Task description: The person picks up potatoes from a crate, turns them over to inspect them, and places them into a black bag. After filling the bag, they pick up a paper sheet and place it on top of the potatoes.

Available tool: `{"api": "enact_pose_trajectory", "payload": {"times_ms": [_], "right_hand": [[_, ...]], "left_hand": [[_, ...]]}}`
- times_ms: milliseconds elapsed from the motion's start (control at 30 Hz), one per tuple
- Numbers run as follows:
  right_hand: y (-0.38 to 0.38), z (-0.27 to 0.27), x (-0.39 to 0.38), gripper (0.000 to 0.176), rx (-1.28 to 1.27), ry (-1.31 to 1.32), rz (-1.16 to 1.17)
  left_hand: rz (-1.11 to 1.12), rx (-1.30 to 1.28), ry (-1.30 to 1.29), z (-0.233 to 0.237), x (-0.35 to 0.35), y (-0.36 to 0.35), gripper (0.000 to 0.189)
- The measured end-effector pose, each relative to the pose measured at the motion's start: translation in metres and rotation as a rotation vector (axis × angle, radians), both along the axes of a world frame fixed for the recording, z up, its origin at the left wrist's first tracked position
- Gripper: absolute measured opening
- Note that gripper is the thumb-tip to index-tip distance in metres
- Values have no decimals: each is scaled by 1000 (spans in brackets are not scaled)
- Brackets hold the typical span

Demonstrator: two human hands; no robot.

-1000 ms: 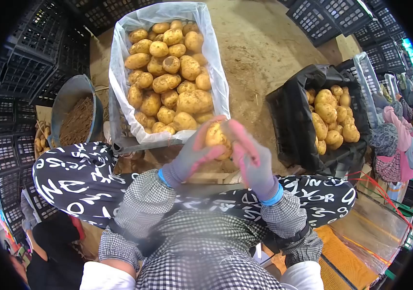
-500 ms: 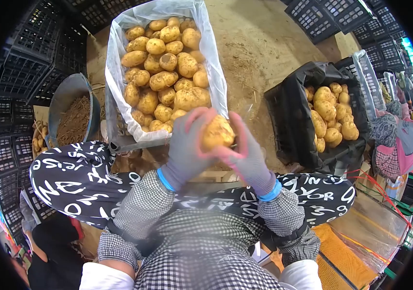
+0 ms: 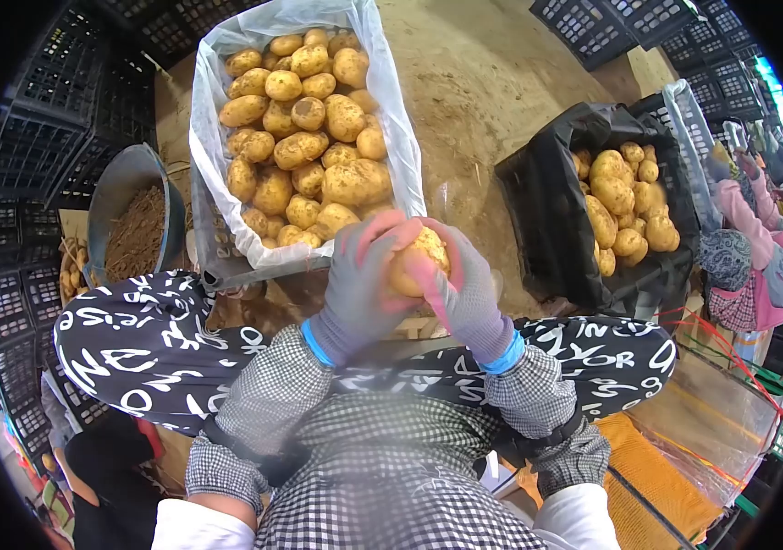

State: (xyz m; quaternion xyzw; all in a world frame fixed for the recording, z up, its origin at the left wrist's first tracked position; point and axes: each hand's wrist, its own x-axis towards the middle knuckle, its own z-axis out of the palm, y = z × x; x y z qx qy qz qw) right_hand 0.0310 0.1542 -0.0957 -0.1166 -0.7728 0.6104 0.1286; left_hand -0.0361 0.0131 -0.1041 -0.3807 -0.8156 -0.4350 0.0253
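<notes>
Both my hands wear grey gloves with pinkish fingers and blue cuffs. Between them is a potato (image 3: 426, 252), its skin patchy and pale on top. My left hand (image 3: 364, 275) curls round its left side, slightly smeared by motion. My right hand (image 3: 467, 284) wraps the right side, thumb across the front. Just beyond my hands stands a crate with a white plastic liner (image 3: 401, 119), heaped with potatoes (image 3: 304, 147). To the right is a crate lined in black plastic (image 3: 538, 183), holding more potatoes (image 3: 625, 197).
A tub of soil (image 3: 139, 225) stands by my left knee. Stacked black crates (image 3: 52, 119) line the left side. Orange mesh sacks (image 3: 653, 481) lie at lower right. One person in pink (image 3: 758, 247) is at the far right, another in black (image 3: 112, 477) at lower left.
The potato has turned in my hands, and my fingers have shifted and closed further round it. The view has moved slightly. The person at the right has raised an arm.
</notes>
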Motion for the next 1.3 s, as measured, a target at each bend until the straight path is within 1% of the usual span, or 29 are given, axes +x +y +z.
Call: {"api": "enact_pose_trajectory", "payload": {"times_ms": [67,133,200,267,367,433,467,533,600,633,667,767,867,967,1067,1167,1267,1300], "right_hand": [[0,3,0,27,-211,-51,-13],[15,4,-1,27,-275,-253,-28],[20,4,0,34,-363,-310,-19],[19,-2,4,51,-476,-219,10],[20,-16,2,53,-183,-99,-41],[33,-20,8,51,-297,-217,87],[33,-26,10,53,-404,-256,146],[28,-35,14,61,-660,-327,244],[25,-33,15,74,-762,-286,254],[21,-5,6,81,-712,-220,221],[18,10,0,88,-662,-155,189],[15,5,-3,96,-672,-73,143],[15,-18,2,74,-517,-6,118],[26,-7,1,98,163,-179,216],[16,-6,-2,99,-533,-170,106],[16,4,-3,97,-613,-176,86],[15,1,-2,71,-663,-89,87],[16,-5,0,69,-655,-92,130]], "left_hand": [[-3,-10,-27,3,1,0,80],[2,66,-100,4,4,4,82],[8,114,-131,1,5,5,83],[8,130,-118,-5,3,4,83],[-30,223,-448,-11,4,-1,84],[-110,502,-829,0,7,4,91],[-151,642,-1017,7,7,5,96],[-187,571,-1184,23,5,1,97],[-225,535,-1190,21,2,0,96],[-242,535,-1113,10,-1,1,95],[-257,535,-1035,5,-2,1,94],[-193,533,-971,7,-3,-3,76],[-187,624,-1176,15,-4,-4,59],[-211,641,-1237,-8,-15,-10,57],[-143,612,-1278,6,-10,-6,56],[-158,554,-1179,-1,-12,-7,55],[-142,509,-1068,3,-12,-6,52],[-153,503,-1036,0,-9,-6,51]]}}
